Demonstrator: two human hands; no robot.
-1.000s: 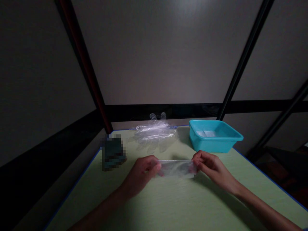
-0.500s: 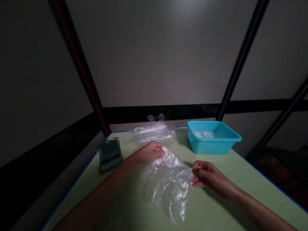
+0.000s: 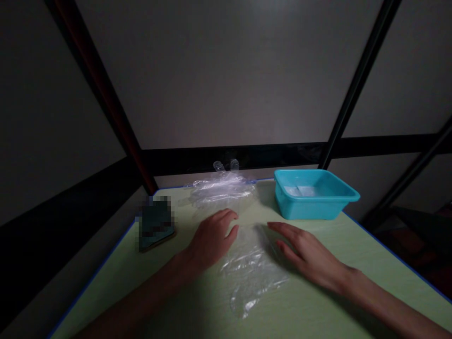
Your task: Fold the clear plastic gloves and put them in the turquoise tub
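I'm looking at dim grey wall panels [image 3: 201, 80] rising behind a pale green, blue-edged table [image 3: 289, 318], with a glossy black band [image 3: 176, 161] running across low, a dark reddish strip [image 3: 101, 94] slanting at left, a black strip [image 3: 358, 84] slanting at right, faint light [image 3: 278, 4] glowing up top.

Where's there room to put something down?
Bare table shows between the blue tub and right hand, and between the dark object and left hand. It's crowded between the hands, where thin plastic lies, and at the back, under the plastic gloves.

Two hands [image 3: 212, 240] [image 3: 310, 256] flank a clear plastic glove [image 3: 254, 273]
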